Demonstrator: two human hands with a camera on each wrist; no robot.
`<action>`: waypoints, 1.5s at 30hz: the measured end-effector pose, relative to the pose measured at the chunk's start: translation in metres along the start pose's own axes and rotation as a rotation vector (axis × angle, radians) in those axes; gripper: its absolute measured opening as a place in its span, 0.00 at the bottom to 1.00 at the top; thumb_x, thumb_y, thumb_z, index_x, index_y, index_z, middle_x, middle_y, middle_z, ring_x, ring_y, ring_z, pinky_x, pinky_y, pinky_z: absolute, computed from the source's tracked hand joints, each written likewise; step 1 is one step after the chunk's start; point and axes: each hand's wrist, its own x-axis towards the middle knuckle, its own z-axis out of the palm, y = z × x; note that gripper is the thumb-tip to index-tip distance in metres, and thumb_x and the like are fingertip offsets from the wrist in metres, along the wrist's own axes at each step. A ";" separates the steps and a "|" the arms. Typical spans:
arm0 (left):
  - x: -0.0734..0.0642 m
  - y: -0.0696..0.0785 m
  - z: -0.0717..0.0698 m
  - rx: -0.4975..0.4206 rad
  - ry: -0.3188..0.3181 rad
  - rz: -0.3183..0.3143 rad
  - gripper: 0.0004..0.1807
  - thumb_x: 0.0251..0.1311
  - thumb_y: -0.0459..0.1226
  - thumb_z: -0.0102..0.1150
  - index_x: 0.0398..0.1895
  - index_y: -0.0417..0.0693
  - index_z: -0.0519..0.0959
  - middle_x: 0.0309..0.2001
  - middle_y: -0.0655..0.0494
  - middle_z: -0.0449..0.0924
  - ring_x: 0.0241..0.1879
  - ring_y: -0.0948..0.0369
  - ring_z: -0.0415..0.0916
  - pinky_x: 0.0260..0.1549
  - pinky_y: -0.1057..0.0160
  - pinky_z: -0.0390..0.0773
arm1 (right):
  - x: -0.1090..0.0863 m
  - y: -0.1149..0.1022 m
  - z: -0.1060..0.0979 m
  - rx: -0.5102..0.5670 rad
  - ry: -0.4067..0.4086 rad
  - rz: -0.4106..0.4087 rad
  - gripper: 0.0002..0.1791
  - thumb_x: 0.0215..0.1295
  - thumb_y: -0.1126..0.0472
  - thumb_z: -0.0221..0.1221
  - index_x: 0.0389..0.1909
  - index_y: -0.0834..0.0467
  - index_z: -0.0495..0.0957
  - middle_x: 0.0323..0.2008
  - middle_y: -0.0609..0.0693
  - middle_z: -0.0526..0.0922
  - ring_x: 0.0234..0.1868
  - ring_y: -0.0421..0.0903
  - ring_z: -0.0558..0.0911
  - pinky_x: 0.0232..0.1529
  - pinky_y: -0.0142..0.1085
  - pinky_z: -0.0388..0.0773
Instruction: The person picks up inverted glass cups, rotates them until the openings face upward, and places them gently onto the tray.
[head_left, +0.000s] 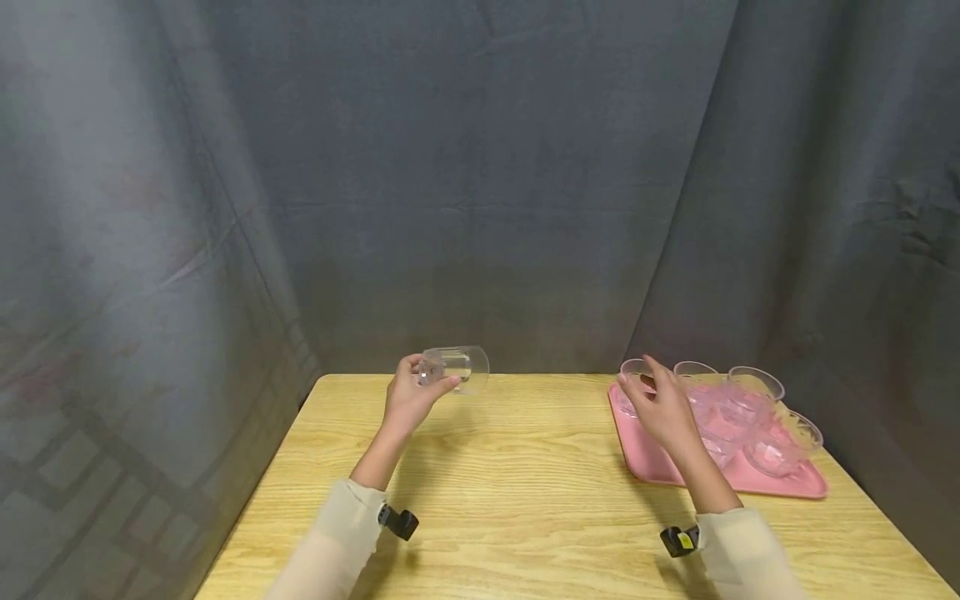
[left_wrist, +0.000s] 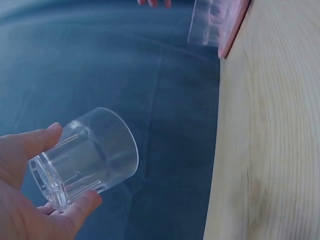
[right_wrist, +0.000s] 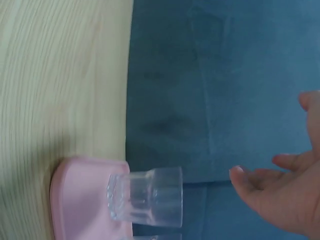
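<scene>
A clear cup (head_left: pixel 467 367) lies sideways in the air above the far part of the table, its mouth turned to the right. My left hand (head_left: pixel 412 400) grips it near the base; in the left wrist view the thumb (left_wrist: pixel 42 142) and fingers are on opposite sides of it. At the right, my right hand (head_left: pixel 666 412) hovers above the pink tray with fingers spread, holding nothing. Closest to it, an upright clear cup (right_wrist: pixel 155 197) stands at the tray's far left corner, with a gap between cup and hand in the right wrist view.
On the wooden table (head_left: pixel 510 492), the pink tray (head_left: pixel 648 458) sits at the right and carries several clear cups, some partly hidden by the right hand. A grey curtain (head_left: pixel 465 208) hangs behind the table's far edge and at both sides.
</scene>
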 end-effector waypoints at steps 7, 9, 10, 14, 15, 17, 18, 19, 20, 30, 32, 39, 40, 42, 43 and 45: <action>-0.016 0.011 0.009 -0.039 -0.020 0.034 0.48 0.52 0.50 0.77 0.71 0.41 0.63 0.67 0.38 0.69 0.64 0.40 0.72 0.56 0.43 0.78 | -0.013 -0.014 0.001 0.143 -0.059 0.041 0.43 0.77 0.41 0.50 0.79 0.63 0.49 0.75 0.68 0.57 0.69 0.69 0.68 0.66 0.60 0.68; -0.019 0.013 0.013 -0.059 -0.028 0.032 0.48 0.52 0.49 0.77 0.71 0.41 0.62 0.68 0.38 0.68 0.66 0.38 0.69 0.59 0.42 0.76 | -0.016 -0.017 0.003 0.190 -0.053 0.048 0.41 0.77 0.42 0.51 0.79 0.62 0.51 0.75 0.66 0.59 0.70 0.66 0.69 0.66 0.56 0.69; -0.020 0.014 0.014 -0.069 -0.030 0.035 0.48 0.53 0.49 0.77 0.71 0.41 0.62 0.68 0.37 0.67 0.67 0.37 0.68 0.60 0.42 0.76 | -0.018 -0.017 0.004 0.215 -0.049 0.050 0.41 0.77 0.44 0.51 0.79 0.62 0.51 0.75 0.66 0.60 0.70 0.65 0.69 0.66 0.54 0.69; -0.026 0.017 0.020 -0.134 -0.054 0.048 0.47 0.54 0.47 0.76 0.72 0.40 0.61 0.70 0.35 0.65 0.69 0.36 0.65 0.61 0.43 0.75 | -0.023 -0.020 0.009 0.286 -0.050 0.059 0.38 0.78 0.45 0.51 0.79 0.61 0.53 0.75 0.64 0.61 0.71 0.61 0.68 0.69 0.48 0.67; -0.027 0.018 0.021 -0.150 -0.060 0.046 0.47 0.54 0.47 0.76 0.72 0.40 0.61 0.70 0.35 0.64 0.69 0.36 0.64 0.62 0.43 0.74 | -0.025 -0.020 0.011 0.300 -0.054 0.059 0.38 0.78 0.45 0.51 0.79 0.61 0.53 0.75 0.64 0.61 0.72 0.60 0.68 0.69 0.48 0.66; -0.031 0.019 0.024 -0.182 -0.076 0.046 0.47 0.55 0.47 0.76 0.72 0.40 0.61 0.71 0.35 0.63 0.70 0.36 0.63 0.63 0.43 0.73 | -0.028 -0.022 0.013 0.323 -0.054 0.060 0.37 0.78 0.45 0.51 0.78 0.60 0.55 0.75 0.62 0.61 0.72 0.56 0.68 0.71 0.42 0.66; -0.033 0.020 0.025 -0.194 -0.083 0.048 0.47 0.55 0.47 0.76 0.72 0.40 0.61 0.71 0.35 0.63 0.71 0.36 0.62 0.63 0.43 0.72 | -0.029 -0.023 0.015 0.339 -0.055 0.059 0.37 0.78 0.45 0.51 0.78 0.60 0.55 0.75 0.61 0.62 0.71 0.53 0.69 0.70 0.38 0.66; -0.035 0.020 0.027 -0.201 -0.088 0.044 0.47 0.55 0.47 0.75 0.72 0.40 0.61 0.71 0.35 0.62 0.71 0.36 0.62 0.64 0.42 0.71 | -0.031 -0.025 0.017 0.352 -0.055 0.056 0.36 0.78 0.46 0.51 0.78 0.61 0.56 0.75 0.60 0.62 0.70 0.48 0.71 0.69 0.32 0.66; -0.037 0.021 0.028 -0.206 -0.092 0.044 0.47 0.55 0.48 0.75 0.73 0.41 0.61 0.72 0.35 0.62 0.71 0.36 0.61 0.65 0.42 0.70 | -0.032 -0.026 0.019 0.369 -0.054 0.049 0.36 0.78 0.47 0.51 0.78 0.61 0.57 0.75 0.60 0.63 0.68 0.43 0.72 0.66 0.26 0.67; -0.050 0.028 0.049 -0.344 -0.180 0.043 0.47 0.57 0.44 0.74 0.73 0.36 0.59 0.71 0.35 0.64 0.70 0.40 0.65 0.65 0.47 0.71 | -0.046 -0.040 0.035 0.542 -0.093 -0.070 0.31 0.79 0.58 0.52 0.75 0.67 0.58 0.73 0.62 0.63 0.58 0.26 0.76 0.58 0.17 0.68; -0.052 0.029 0.053 -0.356 -0.195 0.045 0.47 0.57 0.44 0.74 0.73 0.35 0.59 0.72 0.36 0.64 0.70 0.41 0.65 0.65 0.48 0.71 | -0.048 -0.041 0.036 0.554 -0.098 -0.080 0.31 0.79 0.58 0.52 0.75 0.68 0.58 0.73 0.62 0.63 0.58 0.26 0.76 0.57 0.17 0.69; -0.056 0.037 0.066 -0.439 -0.235 0.049 0.45 0.58 0.42 0.73 0.72 0.35 0.59 0.68 0.38 0.69 0.67 0.46 0.70 0.61 0.54 0.76 | -0.051 -0.041 0.042 0.630 -0.096 -0.130 0.30 0.80 0.62 0.49 0.74 0.73 0.55 0.73 0.68 0.61 0.58 0.29 0.78 0.57 0.21 0.73; -0.057 0.038 0.068 -0.450 -0.243 0.050 0.45 0.58 0.43 0.73 0.72 0.35 0.59 0.67 0.38 0.70 0.67 0.46 0.71 0.61 0.55 0.77 | -0.051 -0.042 0.042 0.637 -0.095 -0.138 0.30 0.80 0.63 0.49 0.74 0.73 0.55 0.72 0.68 0.61 0.59 0.30 0.78 0.57 0.22 0.73; -0.058 0.040 0.072 -0.473 -0.255 0.048 0.45 0.59 0.43 0.73 0.72 0.34 0.59 0.66 0.38 0.70 0.65 0.47 0.73 0.60 0.56 0.77 | -0.052 -0.043 0.043 0.646 -0.093 -0.152 0.30 0.80 0.63 0.48 0.74 0.73 0.54 0.72 0.68 0.61 0.59 0.31 0.78 0.57 0.22 0.74; -0.059 0.041 0.074 -0.482 -0.260 0.046 0.45 0.59 0.43 0.73 0.72 0.34 0.59 0.66 0.39 0.71 0.65 0.48 0.73 0.60 0.57 0.77 | -0.052 -0.044 0.043 0.649 -0.092 -0.160 0.29 0.80 0.63 0.48 0.74 0.73 0.54 0.72 0.69 0.61 0.59 0.32 0.78 0.57 0.22 0.74; -0.061 0.042 0.077 -0.494 -0.269 0.050 0.45 0.59 0.43 0.73 0.72 0.34 0.59 0.65 0.39 0.71 0.64 0.48 0.74 0.60 0.57 0.77 | -0.053 -0.045 0.043 0.655 -0.090 -0.175 0.29 0.80 0.64 0.48 0.74 0.73 0.54 0.72 0.69 0.61 0.59 0.32 0.79 0.58 0.23 0.74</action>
